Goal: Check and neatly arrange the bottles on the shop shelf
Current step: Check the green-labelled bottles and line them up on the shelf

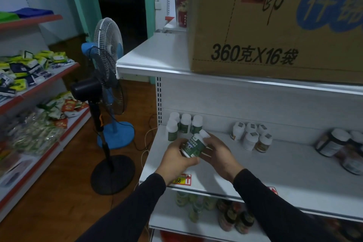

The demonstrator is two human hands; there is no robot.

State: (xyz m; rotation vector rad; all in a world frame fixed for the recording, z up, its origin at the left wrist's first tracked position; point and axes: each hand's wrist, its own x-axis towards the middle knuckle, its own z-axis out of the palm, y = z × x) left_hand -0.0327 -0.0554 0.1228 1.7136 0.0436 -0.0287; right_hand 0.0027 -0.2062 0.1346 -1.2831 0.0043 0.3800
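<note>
A big brown cardboard box fills the top right, sitting on the upper white shelf board with printed characters across its side. Below it runs the white shop shelf, the middle tier where the bottles stand. Over on the left, a red-edged rack carries packets in green, yellow and red, a jumble of them on several levels. Between the two units, on the wooden floor, there's a black standing fan in front and a blue-and-white fan just behind it. Now to the bottles: four white-capped green-label bottles cluster at the back left corner of the shelf, a group of white bottles stands further right, and dark jars sit blurred at the far right edge. Centre stage, the held bottle is tilted above the front of the shelf, cap up and to the right. The left hand wraps its base from below; the right hand clasps the cap end. A yellow price tag peeks out on the shelf lip under the left wrist.
</note>
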